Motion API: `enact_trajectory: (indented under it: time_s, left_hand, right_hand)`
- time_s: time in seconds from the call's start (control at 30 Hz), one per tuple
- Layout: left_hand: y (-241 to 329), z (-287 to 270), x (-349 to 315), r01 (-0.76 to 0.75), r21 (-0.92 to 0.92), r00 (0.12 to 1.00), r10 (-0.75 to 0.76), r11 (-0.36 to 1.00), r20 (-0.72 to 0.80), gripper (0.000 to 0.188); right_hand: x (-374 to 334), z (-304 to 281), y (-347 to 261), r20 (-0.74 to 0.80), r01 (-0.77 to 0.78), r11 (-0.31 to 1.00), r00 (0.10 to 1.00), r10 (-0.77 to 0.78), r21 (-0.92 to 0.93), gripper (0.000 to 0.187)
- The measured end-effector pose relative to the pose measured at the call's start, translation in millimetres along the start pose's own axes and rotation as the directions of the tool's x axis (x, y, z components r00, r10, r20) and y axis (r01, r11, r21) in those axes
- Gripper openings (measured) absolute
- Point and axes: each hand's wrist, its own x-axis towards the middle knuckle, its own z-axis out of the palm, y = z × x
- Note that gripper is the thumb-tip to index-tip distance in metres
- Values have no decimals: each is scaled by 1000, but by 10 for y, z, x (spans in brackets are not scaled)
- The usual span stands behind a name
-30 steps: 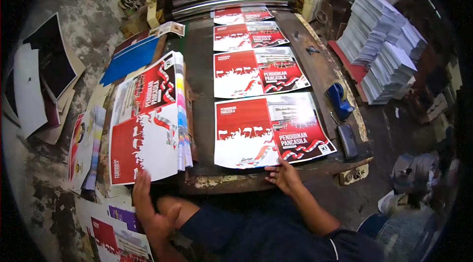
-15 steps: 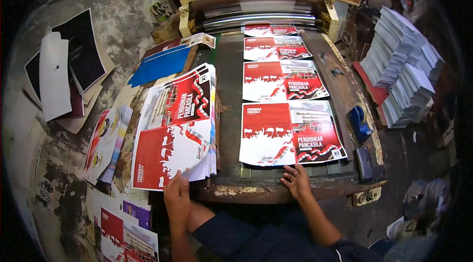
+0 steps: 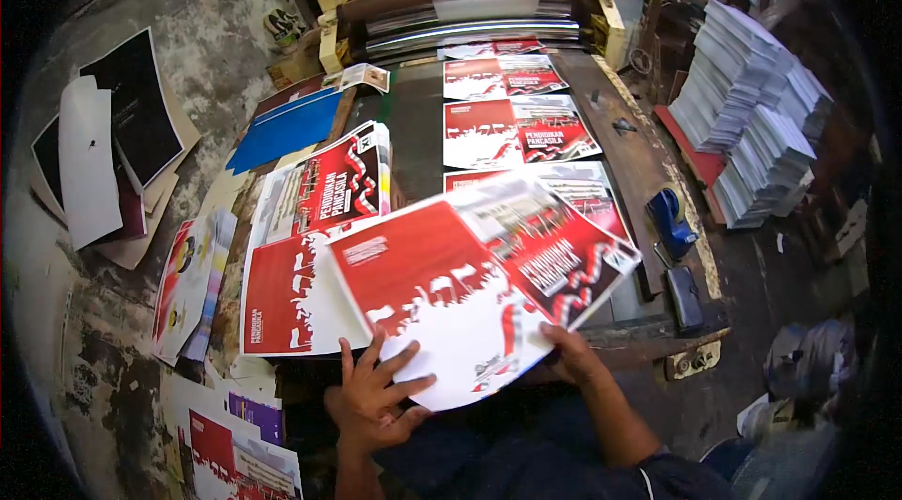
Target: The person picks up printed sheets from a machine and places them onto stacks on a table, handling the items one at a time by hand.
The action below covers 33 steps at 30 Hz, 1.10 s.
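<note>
A red-and-white printed cover sheet is tilted across the near side of the table, between the stack and the row of sheets. My right hand pinches its lower right edge, thumb on top and the other fingers mostly hidden beneath. My left hand is open with fingers spread, overlapping the sheet's lower left edge. Whether those fingers bear any of its weight I cannot tell. Left of it lies a stack of matching cover sheets, partly covered by the tilted sheet. Several more printed sheets lie in line toward the rollers.
Metal rollers of a machine span the table's far end. A blue tape dispenser and a dark case sit along the right edge. Tall paper stacks stand further right. Blue sheets lie beyond the left stack.
My right hand has taken hold of a cover sheet and brought it up and leftward. My left hand has left the stack's corner and spread its fingers at that sheet. The view has shifted slightly.
</note>
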Motion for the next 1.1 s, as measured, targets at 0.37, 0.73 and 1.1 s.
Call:
enact_trajectory:
  time_s: [0.37,0.73,1.1]
  left_hand:
    - [-682,253,-38,315,170,931,-269,934,-248,62]
    - [-1261,657,-6,387,-275,731,-474,880,-491,35]
    - [-604,299,43,367,-60,771,-340,928,-539,26]
  right_hand:
    - [-383,-309,881,-254,-300,948,914,317,104,34]
    - [-293,-315,1015,-275,-325,931,891,360,166,43]
    - [69,-243,998,-191,-239,943,939,285,231,50]
